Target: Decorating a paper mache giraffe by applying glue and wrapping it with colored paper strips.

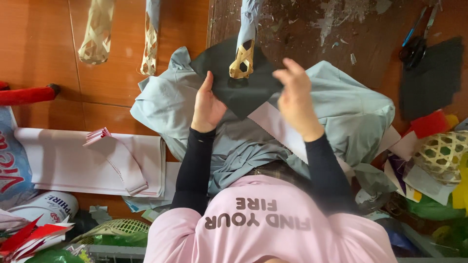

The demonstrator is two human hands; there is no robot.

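Note:
A dark grey paper sheet (234, 90) is held up over my lap between both hands. My left hand (207, 104) grips its left edge, thumb side up. My right hand (295, 95) pinches its right edge with curled fingers. A small woven bamboo piece (243, 59) on a grey paper-wrapped stem lies at the sheet's top. Below the sheet a white paper strip (280, 129) runs diagonally across grey cloth (341, 104) spread on my lap. My sleeves are black, my shirt pink.
Scissors (414, 44) and another dark sheet (431, 78) lie at the far right on a wooden floor littered with scraps. A woven basket (443, 153) with coloured papers sits right. White folded paper (73, 160) lies left. Two woven bamboo pieces (97, 36) lie at the top left.

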